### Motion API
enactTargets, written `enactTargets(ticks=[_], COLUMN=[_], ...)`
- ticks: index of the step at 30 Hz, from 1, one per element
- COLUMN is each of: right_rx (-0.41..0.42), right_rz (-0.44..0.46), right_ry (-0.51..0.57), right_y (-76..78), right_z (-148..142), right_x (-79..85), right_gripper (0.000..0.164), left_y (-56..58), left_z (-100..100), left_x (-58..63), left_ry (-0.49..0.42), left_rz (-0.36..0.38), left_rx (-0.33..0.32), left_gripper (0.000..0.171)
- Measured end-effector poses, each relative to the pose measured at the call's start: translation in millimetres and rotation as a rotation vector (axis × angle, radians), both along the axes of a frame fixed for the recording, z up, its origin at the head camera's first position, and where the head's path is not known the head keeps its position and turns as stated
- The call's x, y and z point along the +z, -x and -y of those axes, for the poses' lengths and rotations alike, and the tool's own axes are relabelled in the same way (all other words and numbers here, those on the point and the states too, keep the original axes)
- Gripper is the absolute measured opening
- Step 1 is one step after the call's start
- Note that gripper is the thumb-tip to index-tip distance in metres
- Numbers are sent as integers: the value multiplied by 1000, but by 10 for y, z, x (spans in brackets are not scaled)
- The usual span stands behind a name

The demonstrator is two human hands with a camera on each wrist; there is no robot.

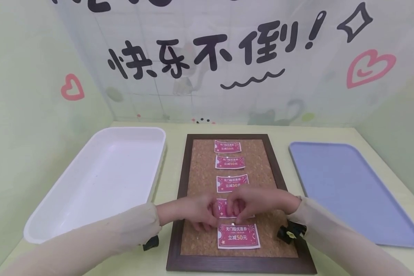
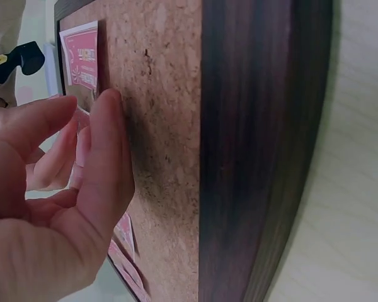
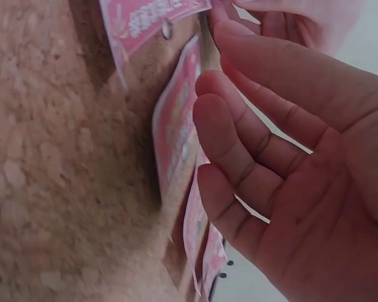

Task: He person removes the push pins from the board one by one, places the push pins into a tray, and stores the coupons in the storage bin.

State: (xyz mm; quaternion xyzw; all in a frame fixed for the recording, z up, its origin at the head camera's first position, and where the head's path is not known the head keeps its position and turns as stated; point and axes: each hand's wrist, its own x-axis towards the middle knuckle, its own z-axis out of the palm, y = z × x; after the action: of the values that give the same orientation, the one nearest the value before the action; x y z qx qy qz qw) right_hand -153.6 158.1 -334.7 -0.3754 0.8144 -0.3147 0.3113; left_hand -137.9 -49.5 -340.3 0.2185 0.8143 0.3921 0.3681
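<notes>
Several pink coupons line the cork board [image 1: 200,184] in a column. At the upper edge of the lowest coupon [image 1: 239,239] a small shiny pin [image 3: 167,29] shows. My right hand [image 1: 257,200] hangs just above that edge, thumb tip close by the pin, fingers loosely bent with nothing seen between them. It covers part of the second-lowest coupon [image 1: 222,210]. My left hand [image 1: 198,211] is at the left of the same two coupons, its fingertips near the right hand's. In the left wrist view its thumb and forefinger stand apart.
A dark wooden frame [image 1: 241,264] edges the board. Left of it lies a deep white tray [image 1: 107,172], right of it a flat blue tray [image 1: 348,191]. A printed backdrop [image 1: 210,103] stands behind the table. Black straps [image 1: 293,232] hang at the wrists.
</notes>
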Motion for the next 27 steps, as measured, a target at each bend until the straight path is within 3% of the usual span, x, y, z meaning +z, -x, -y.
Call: enactTargets(ticks=[2, 11, 27], right_rx=[10, 60, 73], right_rz=[42, 54, -14], right_ry=[-1, -40, -82], right_y=[9, 27, 28], right_z=[28, 105, 145], right_x=[-33, -70, -141], right_gripper=[13, 11, 9], left_y=[3, 26, -51], left_z=[-10, -51, -69], left_x=[-2, -22, -40], left_ry=[12, 55, 67], left_rz=[-5, -52, -157], left_rx=[-3, -58, -69], left_gripper=[14, 17, 17])
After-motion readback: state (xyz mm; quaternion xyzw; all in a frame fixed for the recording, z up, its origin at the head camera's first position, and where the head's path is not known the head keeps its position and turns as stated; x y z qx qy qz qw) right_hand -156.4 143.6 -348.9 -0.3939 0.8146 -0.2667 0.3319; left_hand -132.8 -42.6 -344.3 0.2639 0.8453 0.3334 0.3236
